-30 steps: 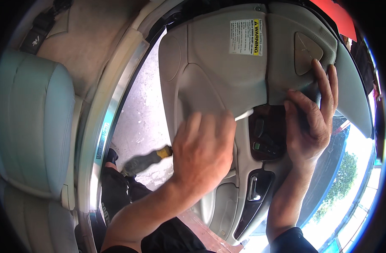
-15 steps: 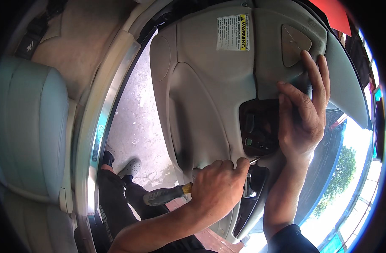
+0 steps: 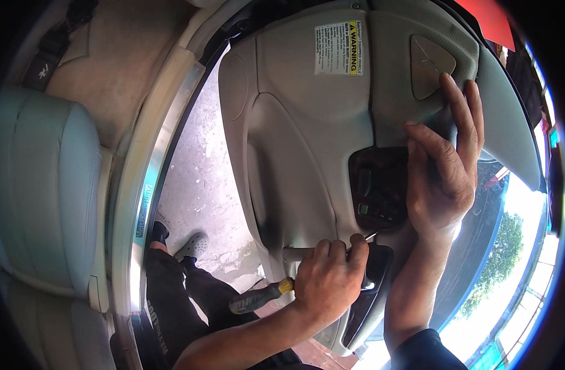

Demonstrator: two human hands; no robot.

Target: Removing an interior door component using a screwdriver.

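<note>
My left hand [image 3: 329, 277] is closed round a screwdriver with a grey and yellow handle [image 3: 261, 298]; its thin metal tip reaches the door trim between the dark switch panel [image 3: 379, 191] and the interior door handle housing [image 3: 366, 308]. My right hand [image 3: 441, 172] is open, fingers stretched up the grey door panel [image 3: 307, 74] beside the switch panel, fingertips near the triangular speaker cover [image 3: 425, 58].
A pale leather seat [image 3: 42, 185] and metal door sill [image 3: 156, 154] lie on the left. Below, my legs and feet show on pale concrete [image 3: 190, 179]. The window glass [image 3: 461, 296] curves along the right, beside a bright outdoor area.
My left hand has moved down and right with the screwdriver, from above the switch panel to its lower edge. My right hand stays on the panel, slightly shifted in the picture.
</note>
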